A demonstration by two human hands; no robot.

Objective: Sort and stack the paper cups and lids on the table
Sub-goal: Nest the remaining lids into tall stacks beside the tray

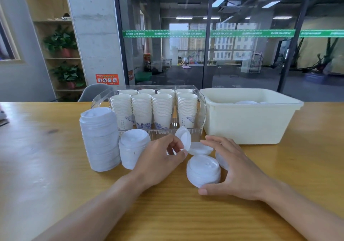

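My wooden counter (46, 157) runs wide under both my arms, and beyond it a glass wall (242, 45) with a green strip shows an office hall. A concrete pillar (96, 35) and a shelf with potted plants (63, 43) stand far off past my left hand.

Ahead of my right hand sits a cream plastic bin (249, 121), with white lids barely showing over its rim. Ahead of my left hand is a clear tray (202, 110) packed with eight upright stacks of paper cups (142, 110). Just beside my left hand, on its outer side, stands a tall stack of lids (100, 140), and a shorter lid stack (133, 149) touches my wrist side.

My left hand (160, 158) pinches a single lid (183, 141) on edge between thumb and fingertips, tilted nearly upright. My right hand (236, 171) is spread, fingers relaxed, cupped round a low lid stack (203, 170) with the thumb at its near base. Between my hands, a flat lid (201, 148) lies behind that stack. Another lid (221, 160) peeks from under my right fingers.
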